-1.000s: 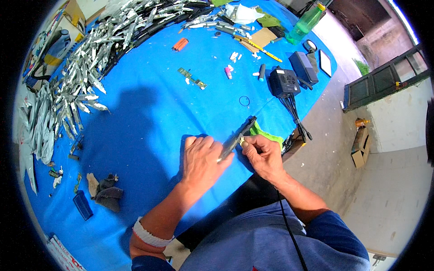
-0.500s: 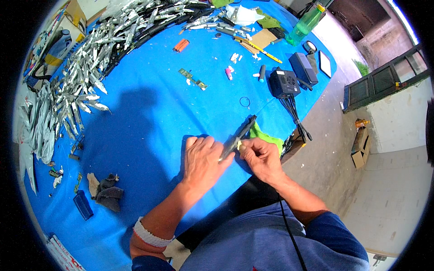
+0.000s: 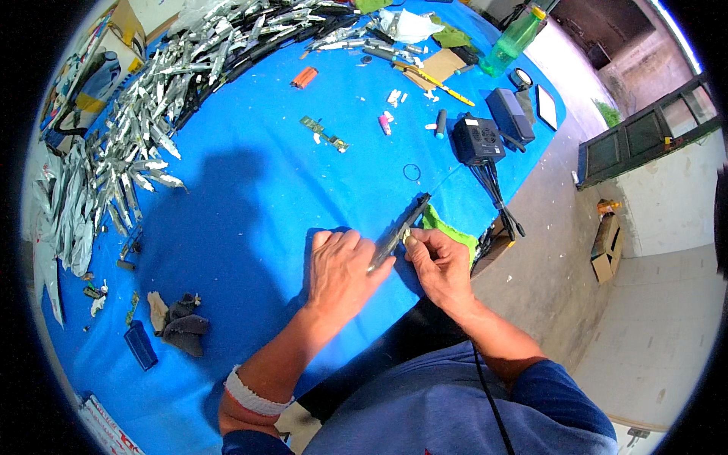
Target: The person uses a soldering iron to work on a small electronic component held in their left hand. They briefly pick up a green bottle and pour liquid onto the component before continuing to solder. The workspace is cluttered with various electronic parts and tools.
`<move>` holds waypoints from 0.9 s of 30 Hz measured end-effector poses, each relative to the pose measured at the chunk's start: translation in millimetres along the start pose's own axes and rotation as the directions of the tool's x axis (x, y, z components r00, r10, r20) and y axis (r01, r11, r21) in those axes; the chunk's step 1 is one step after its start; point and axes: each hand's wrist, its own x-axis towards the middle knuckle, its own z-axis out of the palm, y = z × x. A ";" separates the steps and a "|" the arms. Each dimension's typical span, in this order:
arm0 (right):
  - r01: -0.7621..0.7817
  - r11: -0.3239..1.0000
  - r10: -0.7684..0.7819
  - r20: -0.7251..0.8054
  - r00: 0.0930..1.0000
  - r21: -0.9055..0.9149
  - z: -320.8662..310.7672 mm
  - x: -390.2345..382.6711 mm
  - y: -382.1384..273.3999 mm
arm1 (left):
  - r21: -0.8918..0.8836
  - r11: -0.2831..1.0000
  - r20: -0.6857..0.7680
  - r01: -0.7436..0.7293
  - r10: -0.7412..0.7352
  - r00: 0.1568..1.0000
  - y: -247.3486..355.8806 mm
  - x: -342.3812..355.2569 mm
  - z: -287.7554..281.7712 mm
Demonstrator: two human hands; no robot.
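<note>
A long dark object with a shiny lower end [image 3: 406, 221] lies slanted between my hands near the table's front right, its far tip on the blue cloth [image 3: 250, 121]. My left hand [image 3: 341, 269] is closed on the near end, knuckles up. My right hand [image 3: 440, 269] pinches a small pale cream piece [image 3: 407, 235] against the object's side. A lime-green cloth [image 3: 447, 226] lies just behind my right hand.
Piles of silver and black parts [image 3: 182, 68] cover the back left. A black boxy device with cables [image 3: 476, 140], grey-blue box [image 3: 509, 114] and green bottle [image 3: 509, 45] stand at right. A circuit board [image 3: 324, 133] lies mid-table; dark rags [image 3: 182, 326] lie lower left.
My right fingers shift slightly along the dark object with the small pale piece. My left hand stays in nearly the same place.
</note>
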 end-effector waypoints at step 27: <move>0.020 0.996 -0.025 -0.063 0.998 -0.090 5.2 -5.7 -5.1 | 0.000 1.000 -0.029 -0.008 0.008 1.000 -0.4 -0.4 2.9</move>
